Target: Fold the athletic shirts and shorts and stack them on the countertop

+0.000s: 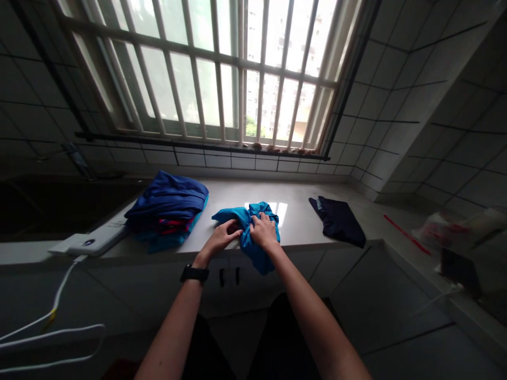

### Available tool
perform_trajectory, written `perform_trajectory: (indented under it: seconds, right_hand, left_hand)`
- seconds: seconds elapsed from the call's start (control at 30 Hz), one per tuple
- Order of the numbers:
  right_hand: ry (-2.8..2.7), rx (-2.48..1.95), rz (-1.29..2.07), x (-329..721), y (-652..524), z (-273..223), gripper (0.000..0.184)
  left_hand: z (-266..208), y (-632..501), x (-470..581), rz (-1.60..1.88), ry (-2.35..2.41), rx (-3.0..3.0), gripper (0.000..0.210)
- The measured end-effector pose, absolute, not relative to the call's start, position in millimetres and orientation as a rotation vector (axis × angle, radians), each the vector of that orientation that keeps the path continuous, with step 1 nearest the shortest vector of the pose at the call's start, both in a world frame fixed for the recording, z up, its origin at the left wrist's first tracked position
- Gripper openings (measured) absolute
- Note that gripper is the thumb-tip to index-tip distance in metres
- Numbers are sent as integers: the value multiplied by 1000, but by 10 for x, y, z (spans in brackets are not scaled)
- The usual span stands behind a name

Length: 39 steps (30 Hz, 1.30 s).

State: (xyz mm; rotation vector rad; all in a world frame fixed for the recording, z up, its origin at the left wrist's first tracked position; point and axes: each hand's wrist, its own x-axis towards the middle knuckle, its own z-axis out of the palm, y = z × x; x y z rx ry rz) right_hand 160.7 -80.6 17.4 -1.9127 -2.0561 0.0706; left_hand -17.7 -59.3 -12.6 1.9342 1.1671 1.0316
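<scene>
A bright blue garment (258,255) lies bunched on the white counter before me, part of it hanging over the front edge. My right hand (263,230) presses into its gathered middle, fingers curled into the fabric. At the left side of the bunch, my left hand (222,235), with a black watch on the wrist, has its fingers closed round the cloth; its fingertips are partly hidden. Left of it rests a stack of folded clothes (170,195), dark blue on top, with red and lighter blue layers below. A folded navy garment (341,219) lies to the right.
A white power strip (99,238) with a cable (59,293) sits left of the stack, near a dark sink (59,206) and tap. A red strip (406,234), a clear plastic bag (439,227) and a dark device (459,272) lie right. Behind is a barred window (217,58).
</scene>
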Motion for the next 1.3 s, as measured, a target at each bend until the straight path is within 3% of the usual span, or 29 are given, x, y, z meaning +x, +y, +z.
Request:
perform_trajectory:
  seconds: [0.27, 0.87, 1.03, 1.13, 1.3]
  right_hand:
    - [-1941, -1865, 98, 1664, -829, 158, 41]
    - [-1805, -1829, 79, 1708, -807, 86, 39]
    - [-1772, -1793, 96, 1711, -800, 58, 35]
    - [-1699, -1753, 120, 1728, -759, 10, 42]
    - [-1490, -1785, 162, 1777, -667, -67, 72]
  left_hand:
    - [-138, -596, -182, 1040, 1089, 1977, 33]
    - [-44, -657, -162, 1052, 1156, 1903, 34]
    - [-82, -670, -157, 1053, 1119, 1887, 43]
    - [-88, -687, -150, 1061, 1080, 1882, 35]
    - [-49, -714, -133, 1035, 1134, 1914, 26]
